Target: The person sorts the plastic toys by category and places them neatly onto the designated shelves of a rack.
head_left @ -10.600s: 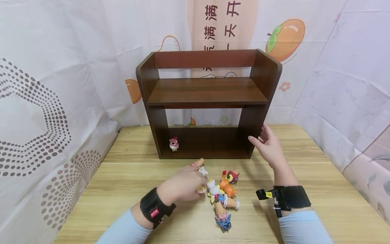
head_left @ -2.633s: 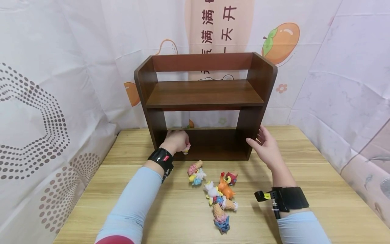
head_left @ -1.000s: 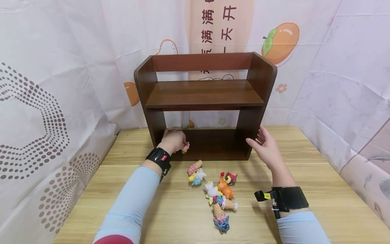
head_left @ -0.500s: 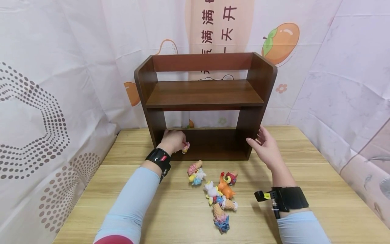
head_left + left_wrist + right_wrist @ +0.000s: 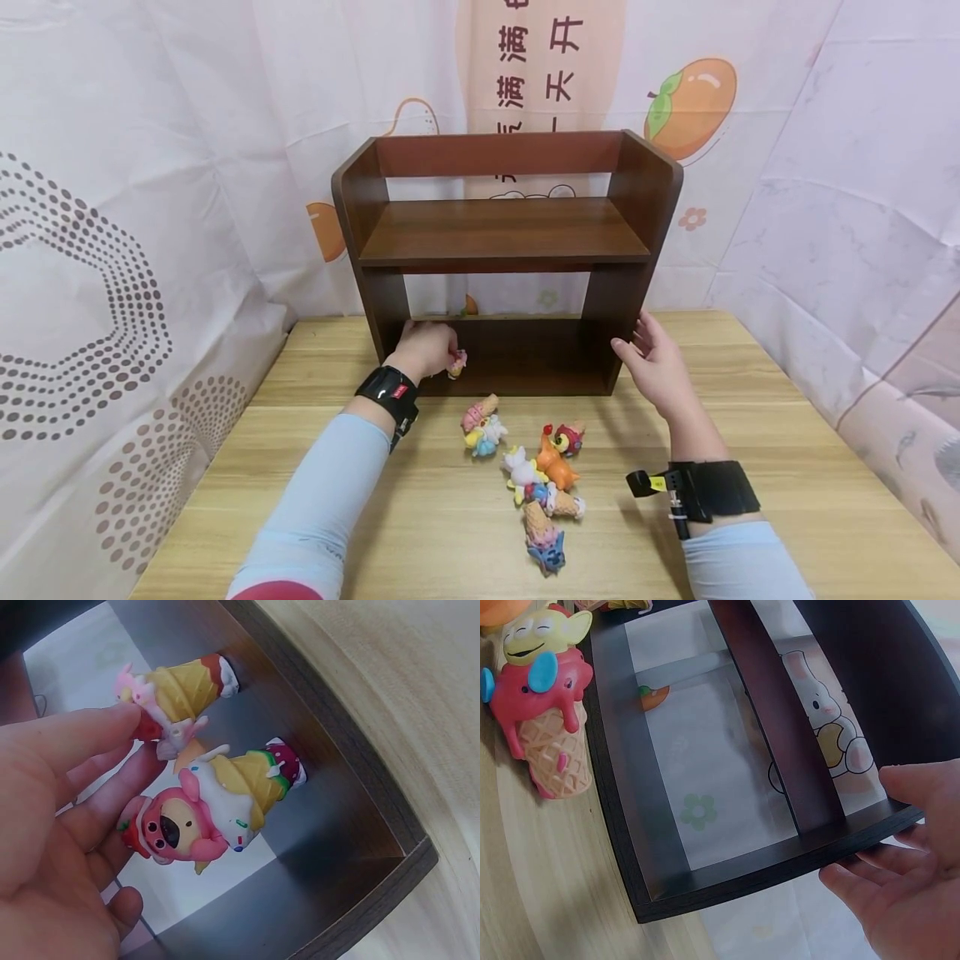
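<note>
Bright, even light up here, but dusk inside the shelf [image 5: 504, 229].

In the head view the light is soft, the pale cloth [image 5: 202, 92] washed nearly white at upper left, a faint shadow on the surface [image 5: 772, 408] right of centre; wide-angle stretch splays the shelf's sides. The left wrist view is dimmer and milky, the left hand [image 5: 67, 799] slightly soft; the right wrist view renders the panels almost black at upper right.

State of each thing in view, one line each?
Left hand: pinching pink-and-white figurine
Pink-and-white figurine: upright inside shelf
Bear figurine: upright inside shelf
Right hand: holding shelf's right side
Shelf: standing upright on table
Loose figurines: cone ones lying on table, others unclear
</note>
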Demonstrator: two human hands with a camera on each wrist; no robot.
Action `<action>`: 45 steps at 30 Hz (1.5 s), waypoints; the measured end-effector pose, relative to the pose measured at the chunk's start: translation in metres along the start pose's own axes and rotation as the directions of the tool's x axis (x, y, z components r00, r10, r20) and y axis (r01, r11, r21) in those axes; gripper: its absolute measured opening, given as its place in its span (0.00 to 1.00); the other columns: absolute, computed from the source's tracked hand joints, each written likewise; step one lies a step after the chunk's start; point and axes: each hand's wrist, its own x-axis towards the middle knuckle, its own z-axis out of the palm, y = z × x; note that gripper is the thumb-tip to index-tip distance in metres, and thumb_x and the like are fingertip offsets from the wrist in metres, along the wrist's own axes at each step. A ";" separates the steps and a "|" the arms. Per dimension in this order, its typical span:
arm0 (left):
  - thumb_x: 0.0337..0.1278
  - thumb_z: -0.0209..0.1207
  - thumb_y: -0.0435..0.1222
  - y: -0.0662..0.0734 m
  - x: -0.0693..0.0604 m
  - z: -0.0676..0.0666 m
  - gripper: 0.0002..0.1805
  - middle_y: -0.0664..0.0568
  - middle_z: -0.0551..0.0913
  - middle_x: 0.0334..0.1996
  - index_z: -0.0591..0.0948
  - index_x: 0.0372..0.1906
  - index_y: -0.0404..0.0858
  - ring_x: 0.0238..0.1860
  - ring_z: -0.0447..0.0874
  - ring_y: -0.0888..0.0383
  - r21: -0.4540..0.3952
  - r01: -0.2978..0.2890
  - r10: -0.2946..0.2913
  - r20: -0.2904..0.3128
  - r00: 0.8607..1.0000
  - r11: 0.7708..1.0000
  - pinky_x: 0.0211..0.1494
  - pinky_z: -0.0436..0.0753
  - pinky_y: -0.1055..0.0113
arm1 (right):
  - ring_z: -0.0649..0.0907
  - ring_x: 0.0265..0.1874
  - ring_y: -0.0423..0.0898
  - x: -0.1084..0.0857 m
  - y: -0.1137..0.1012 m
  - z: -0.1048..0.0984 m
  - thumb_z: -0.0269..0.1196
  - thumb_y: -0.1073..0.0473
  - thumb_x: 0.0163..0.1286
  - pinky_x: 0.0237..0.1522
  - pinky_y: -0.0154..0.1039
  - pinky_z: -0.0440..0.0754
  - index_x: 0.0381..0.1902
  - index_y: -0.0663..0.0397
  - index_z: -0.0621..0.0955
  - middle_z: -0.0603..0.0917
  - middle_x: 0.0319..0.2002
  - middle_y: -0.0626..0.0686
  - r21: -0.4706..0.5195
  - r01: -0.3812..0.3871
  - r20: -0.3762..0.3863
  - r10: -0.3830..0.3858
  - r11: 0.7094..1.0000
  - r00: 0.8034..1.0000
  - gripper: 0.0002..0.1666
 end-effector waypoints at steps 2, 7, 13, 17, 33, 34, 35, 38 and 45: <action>0.62 0.66 0.39 0.000 -0.001 -0.001 0.05 0.59 0.81 0.28 0.84 0.30 0.48 0.37 0.77 0.56 -0.013 -0.006 0.006 -0.007 1.000 1.000 0.69 0.57 0.43 | 0.65 0.73 0.64 0.000 0.001 0.000 0.61 0.54 0.77 0.68 0.59 0.65 0.81 0.55 0.54 0.62 0.75 0.67 0.009 0.005 -0.002 -0.005 1.000 1.000 0.44; 0.65 0.66 0.44 -0.001 -0.003 -0.006 0.06 0.59 0.83 0.30 0.86 0.34 0.47 0.41 0.79 0.54 -0.069 -0.029 0.026 -0.042 0.999 0.997 0.66 0.60 0.43 | 0.65 0.73 0.64 0.001 0.002 0.001 0.62 0.54 0.76 0.68 0.60 0.64 0.81 0.55 0.55 0.62 0.75 0.66 0.025 0.009 -0.003 -0.009 1.000 1.000 0.44; 0.63 0.66 0.45 0.002 -0.010 -0.018 0.10 0.59 0.86 0.41 0.89 0.45 0.46 0.56 0.75 0.51 -0.125 -0.087 0.072 -0.116 0.991 0.988 0.66 0.59 0.41 | 0.65 0.73 0.64 0.001 0.002 0.000 0.63 0.55 0.75 0.67 0.59 0.65 0.81 0.54 0.55 0.62 0.75 0.65 0.034 0.006 0.000 -0.006 0.999 1.000 0.45; 0.63 0.65 0.45 0.005 -0.019 -0.025 0.10 0.60 0.87 0.43 0.89 0.44 0.47 0.54 0.76 0.52 -0.125 -0.130 0.107 -0.178 0.978 0.984 0.63 0.62 0.44 | 0.64 0.73 0.65 0.001 0.002 0.001 0.64 0.57 0.75 0.68 0.60 0.64 0.81 0.55 0.55 0.62 0.75 0.67 0.050 0.010 -0.003 -0.010 0.999 1.000 0.45; 0.64 0.66 0.47 0.018 -0.070 -0.038 0.10 0.59 0.86 0.47 0.87 0.45 0.49 0.57 0.75 0.56 -0.266 -0.313 0.211 -0.350 0.913 0.912 0.57 0.62 0.50 | 0.63 0.73 0.66 0.001 0.002 0.000 0.65 0.58 0.74 0.68 0.60 0.64 0.81 0.57 0.55 0.60 0.75 0.67 0.050 -0.014 -0.005 0.014 0.999 1.000 0.46; 0.64 0.66 0.47 0.018 -0.074 -0.037 0.10 0.60 0.86 0.47 0.87 0.45 0.49 0.56 0.75 0.56 -0.269 -0.319 0.212 -0.363 0.908 0.908 0.57 0.62 0.49 | 0.63 0.73 0.66 0.001 0.003 0.000 0.65 0.58 0.74 0.68 0.61 0.64 0.81 0.57 0.54 0.60 0.76 0.67 0.049 -0.016 -0.005 0.017 0.999 1.000 0.46; 0.64 0.66 0.47 0.018 -0.076 -0.036 0.09 0.59 0.86 0.46 0.87 0.45 0.49 0.54 0.75 0.57 -0.271 -0.325 0.212 -0.375 0.902 0.906 0.56 0.63 0.50 | 0.63 0.73 0.66 0.001 0.002 0.000 0.65 0.58 0.74 0.68 0.61 0.64 0.81 0.58 0.54 0.59 0.76 0.67 0.047 -0.018 -0.003 0.018 0.999 1.000 0.47; 0.63 0.67 0.46 0.020 -0.085 -0.035 0.08 0.60 0.86 0.43 0.87 0.42 0.49 0.50 0.75 0.58 -0.272 -0.346 0.215 -0.416 0.884 0.898 0.54 0.63 0.51 | 0.62 0.73 0.67 0.001 0.000 0.000 0.64 0.58 0.74 0.69 0.61 0.63 0.81 0.59 0.53 0.58 0.76 0.68 0.044 -0.028 0.005 0.028 0.999 1.000 0.47; 0.61 0.69 0.45 0.028 -0.103 -0.028 0.09 0.63 0.84 0.39 0.87 0.43 0.48 0.47 0.74 0.59 -0.285 -0.406 0.241 -0.473 0.847 0.868 0.53 0.64 0.52 | 0.59 0.73 0.71 -0.002 -0.012 -0.001 0.62 0.61 0.75 0.68 0.65 0.60 0.80 0.64 0.51 0.55 0.76 0.71 0.046 -0.051 0.022 0.050 0.998 0.998 0.46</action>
